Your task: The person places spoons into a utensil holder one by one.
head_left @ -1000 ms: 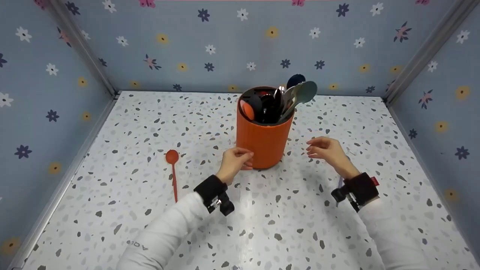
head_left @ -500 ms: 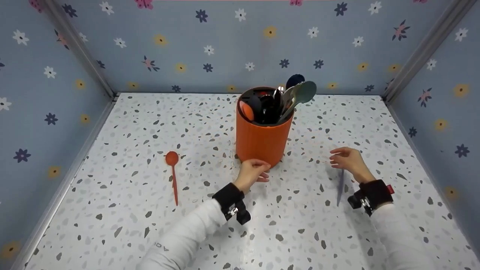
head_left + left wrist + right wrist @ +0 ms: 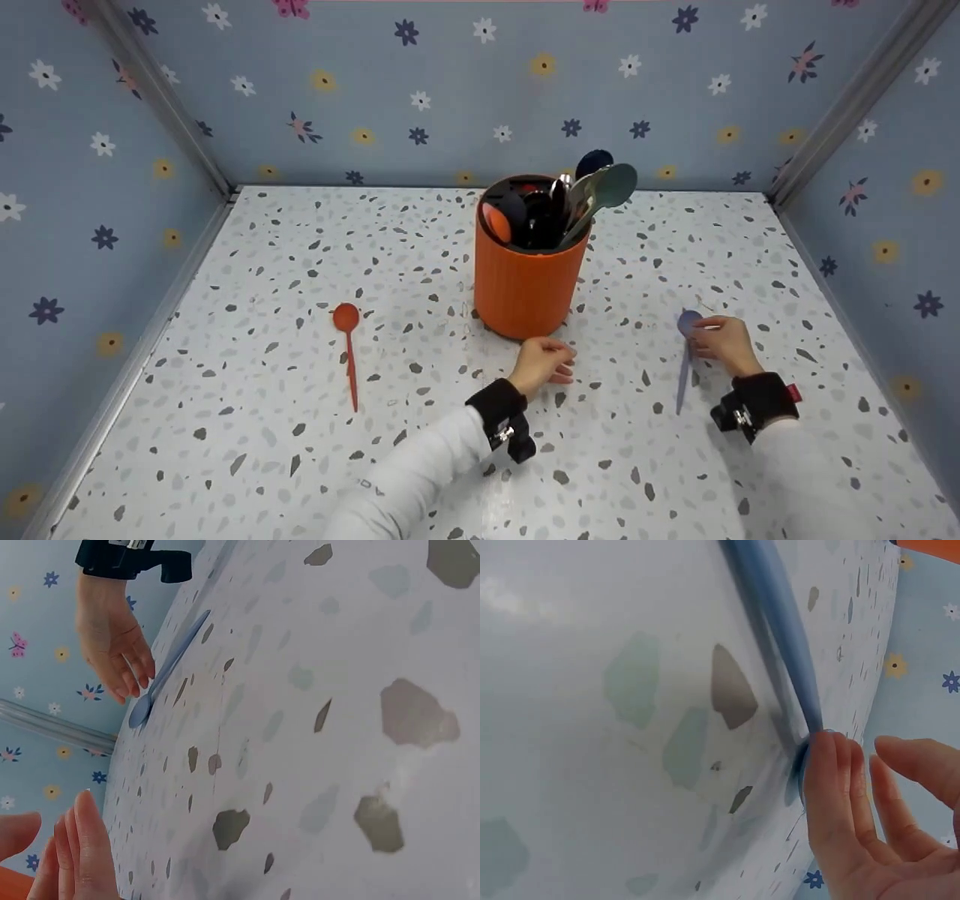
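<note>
A blue-grey spoon (image 3: 685,367) lies on the table at the right, bowl toward the back wall. My right hand (image 3: 724,346) is beside its bowl, covering part of it in the head view. In the right wrist view the fingers (image 3: 832,795) overlap the spoon's bowl, thumb held apart; whether they touch it I cannot tell. In front of the orange utensil holder (image 3: 525,296), my left hand (image 3: 544,365) hovers with loosely bent fingers, holding nothing. An orange-red spoon (image 3: 351,352) rests on the table at the left.
Several utensils stick out of the holder's black top, including a grey-green spoon (image 3: 618,185) and a dark blue one (image 3: 594,161). Flower-patterned walls (image 3: 450,67) enclose the speckled table (image 3: 247,300) at the back and both sides.
My left hand has moved right and nearer me, from the holder's left side to its front. My right hand has moved right to the blue-grey spoon's bowl. The holder and spoons stay put.
</note>
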{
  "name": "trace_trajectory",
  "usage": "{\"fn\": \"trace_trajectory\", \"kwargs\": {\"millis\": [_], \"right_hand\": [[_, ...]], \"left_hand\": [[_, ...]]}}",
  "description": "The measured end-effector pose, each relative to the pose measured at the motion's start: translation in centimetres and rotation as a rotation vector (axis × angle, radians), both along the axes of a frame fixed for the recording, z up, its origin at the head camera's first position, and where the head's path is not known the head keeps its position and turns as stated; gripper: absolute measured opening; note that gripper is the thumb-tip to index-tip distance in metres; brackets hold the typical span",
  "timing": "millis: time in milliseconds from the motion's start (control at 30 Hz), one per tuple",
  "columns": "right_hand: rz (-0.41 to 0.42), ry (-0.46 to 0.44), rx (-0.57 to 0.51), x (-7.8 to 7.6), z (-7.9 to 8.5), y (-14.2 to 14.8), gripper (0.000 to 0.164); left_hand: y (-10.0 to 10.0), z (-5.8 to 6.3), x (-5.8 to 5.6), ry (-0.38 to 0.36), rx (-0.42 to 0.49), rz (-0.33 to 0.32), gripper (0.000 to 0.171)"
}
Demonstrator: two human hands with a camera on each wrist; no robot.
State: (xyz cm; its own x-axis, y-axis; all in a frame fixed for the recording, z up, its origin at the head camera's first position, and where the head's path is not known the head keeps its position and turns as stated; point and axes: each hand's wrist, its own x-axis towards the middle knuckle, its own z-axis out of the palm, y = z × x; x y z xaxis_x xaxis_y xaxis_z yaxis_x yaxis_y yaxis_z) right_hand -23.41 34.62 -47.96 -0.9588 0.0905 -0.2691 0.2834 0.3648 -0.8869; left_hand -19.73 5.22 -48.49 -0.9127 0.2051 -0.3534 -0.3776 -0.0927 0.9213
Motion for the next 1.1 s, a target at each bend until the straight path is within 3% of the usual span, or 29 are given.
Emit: {"fn": "trace_trajectory", "kwargs": {"millis": [400,700,1100], "right_hand": [[-0.069,-0.158,-0.027,0.5,-0.5,0.4,0.035],[-0.081,-0.253,-0.073,0.2,-0.9,0.0,0.033],[-0.026,-0.268,-0.170,0.4,-0.8,-2.7,0.025]], "left_hand": [[2.1,-1.7,0.6,-0.031,-0.027,-0.029,0.014],[2.6,-1.9,1.0,-0.087,-0.020,-0.072,0.014],[3.1,-2.3,1.5,-0.093,0.015,-0.089,0.013]]}}
